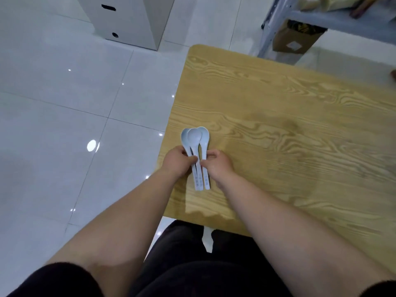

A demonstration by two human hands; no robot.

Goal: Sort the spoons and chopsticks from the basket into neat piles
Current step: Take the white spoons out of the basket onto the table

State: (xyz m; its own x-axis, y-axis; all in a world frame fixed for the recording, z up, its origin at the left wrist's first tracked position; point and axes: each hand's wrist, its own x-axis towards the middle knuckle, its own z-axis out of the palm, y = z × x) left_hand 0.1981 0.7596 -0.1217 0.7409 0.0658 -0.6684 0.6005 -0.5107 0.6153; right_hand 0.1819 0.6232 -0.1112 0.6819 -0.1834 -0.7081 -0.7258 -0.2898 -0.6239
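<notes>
Plainly, the work at this moment concerns the spoon pile only; neither basket nor chopsticks is in view.

Far left: a pale tiled floor (pixel 53 103), and on it, beyond the counter's far-left corner, a white cabinet (pixel 128 20). Neither bears on the task.

Left hand (pixel 177 162): it hangs over the counter's left edge, fingers curled, thumb and fingertips pinching the spoon handles from the left side at about mid-length.

The spoons (pixel 195 137): three, pale blue, lying close against the left edge, toward the near-left corner. Bowls point to the far edge and handle ends to the person. The bowls overlap in a slight fan and the handles run almost parallel, touching. Whether they rest fully on the surface or are lifted a little cannot be told.

Right hand (pixel 217 166): fingers curled, pinching the same handles from the right, opposite the other hand.

Judgement: the two grips squeeze the handles toward each other so that the three line up as one tidy bundle. The position at the edge looks chosen to leave the broad counter (pixel 278 125) free for a second pile. The fan at the bowls is not yet closed, so the pile is not neat yet.

Far right, beyond the counter's far edge: a metal rack (pixel 276 24) with a cardboard box (pixel 295 39) beneath its shelf.
</notes>
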